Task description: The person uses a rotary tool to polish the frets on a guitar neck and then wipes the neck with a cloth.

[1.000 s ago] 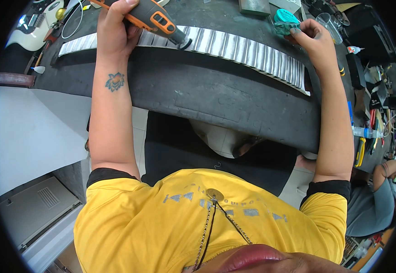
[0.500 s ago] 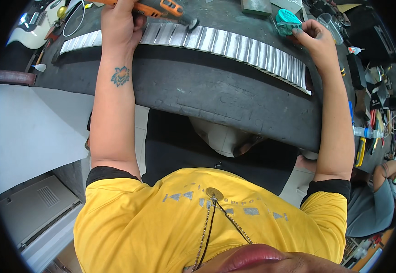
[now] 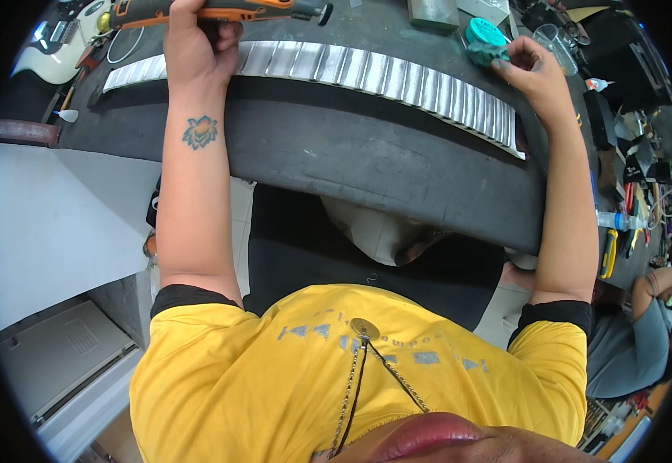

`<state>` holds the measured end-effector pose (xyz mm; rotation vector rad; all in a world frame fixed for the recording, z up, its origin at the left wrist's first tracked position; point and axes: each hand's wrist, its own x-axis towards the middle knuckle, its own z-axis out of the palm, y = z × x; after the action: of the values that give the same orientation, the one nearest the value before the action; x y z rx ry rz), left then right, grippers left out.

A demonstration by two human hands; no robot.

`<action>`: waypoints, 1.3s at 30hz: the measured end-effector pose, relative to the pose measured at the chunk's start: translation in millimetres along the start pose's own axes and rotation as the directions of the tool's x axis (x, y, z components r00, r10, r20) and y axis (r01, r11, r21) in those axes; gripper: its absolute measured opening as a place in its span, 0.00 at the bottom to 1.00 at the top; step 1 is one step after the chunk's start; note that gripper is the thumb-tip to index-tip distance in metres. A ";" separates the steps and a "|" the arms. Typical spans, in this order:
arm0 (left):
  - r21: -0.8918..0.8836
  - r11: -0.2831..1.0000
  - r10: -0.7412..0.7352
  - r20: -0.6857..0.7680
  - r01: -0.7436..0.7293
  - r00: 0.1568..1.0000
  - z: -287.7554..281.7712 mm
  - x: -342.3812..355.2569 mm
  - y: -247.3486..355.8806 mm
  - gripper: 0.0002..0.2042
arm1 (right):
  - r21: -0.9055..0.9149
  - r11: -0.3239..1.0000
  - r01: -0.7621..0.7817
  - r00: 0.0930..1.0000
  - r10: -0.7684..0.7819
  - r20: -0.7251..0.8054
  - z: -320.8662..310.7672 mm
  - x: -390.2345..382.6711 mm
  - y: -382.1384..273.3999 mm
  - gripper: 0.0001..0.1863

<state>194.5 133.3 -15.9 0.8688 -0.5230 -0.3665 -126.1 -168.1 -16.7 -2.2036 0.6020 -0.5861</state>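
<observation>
My left hand (image 3: 194, 52) is closed around an orange and grey rotary tool (image 3: 247, 10), held above the far side of the dark workbench. A small round disc sits at the tool's right end. Beneath my left hand lies a long curved silver metal strip (image 3: 351, 68) with ridges across it. To the right, my right hand (image 3: 543, 73) pinches a crumpled dark teal piece (image 3: 489, 54), like a wrapper, beside a bright turquoise round block (image 3: 485, 32). Whether the block sits inside that crumpled piece, I cannot tell.
A grey metal block (image 3: 434, 13) stands at the far edge. Near my right hand are a clear cup (image 3: 553, 40) and a small glue bottle (image 3: 600, 84). Hand tools and a yellow-handled cutter (image 3: 609, 253) lie on the right. Another person (image 3: 633, 347) sits at lower right.
My left hand has turned the rotary tool nearly level, lifting its disc away from the metal strip. My right hand and the turquoise block have shifted only slightly.
</observation>
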 end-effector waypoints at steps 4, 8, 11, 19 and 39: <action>-0.173 0.982 -0.048 0.145 0.073 0.988 -15.7 5.2 0.1 0.14 | -0.306 0.949 -0.072 0.993 0.098 0.070 -17.7 -10.0 3.5 0.18; -0.213 0.974 -0.062 0.099 0.082 0.993 -6.0 -0.6 6.4 0.14 | -0.438 0.894 -0.094 0.995 0.097 -0.016 -24.9 -55.6 -44.5 0.29; -0.220 0.973 -0.061 0.040 0.068 0.997 -7.0 -1.6 11.4 0.14 | -0.318 0.945 -0.072 0.981 0.124 0.147 -16.1 -92.0 -55.1 0.40; -0.290 0.955 -0.041 0.108 0.071 0.993 13.2 5.6 22.6 0.13 | -0.391 0.919 0.044 0.991 0.008 0.131 -8.0 -113.1 -49.7 0.37; -0.213 0.960 -0.170 0.078 0.183 0.982 53.9 -42.5 -5.8 0.13 | -0.667 0.744 0.047 0.938 0.197 0.286 1.7 -20.5 -66.5 0.29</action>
<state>128.5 117.8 -3.8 0.6929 -0.4504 -0.6033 -125.7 -115.5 28.8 -2.8445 0.7953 0.1090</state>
